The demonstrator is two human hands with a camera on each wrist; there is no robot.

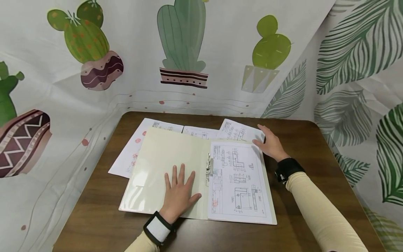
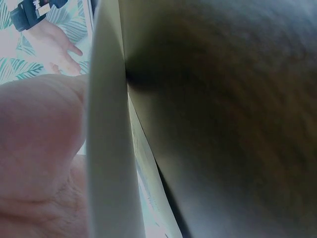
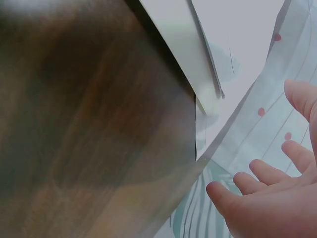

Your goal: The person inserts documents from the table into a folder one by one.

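Note:
A pale cream folder [image 1: 154,157] lies open on the table, its metal clip [image 1: 208,169] along the spine. On its right side is a sheet with technical drawings [image 1: 242,182]. My left hand [image 1: 178,196] rests with spread fingers on the bare left cover; in the left wrist view the cover's edge [image 2: 111,148] stands beside the hand. By the folder's upper right corner is my right hand [image 1: 271,143], fingers loosely extended and thumb near the drawing sheet's corner. In the right wrist view that hand [image 3: 272,193] holds nothing, its fingers apart.
Loose printed sheets stick out behind the folder: one with red stamps [image 1: 126,154] at left, one in the middle [image 1: 201,132], one at right [image 1: 233,128] near my right hand. The brown wooden table [image 1: 104,206] meets a cactus-print cloth [image 1: 138,101] at the back.

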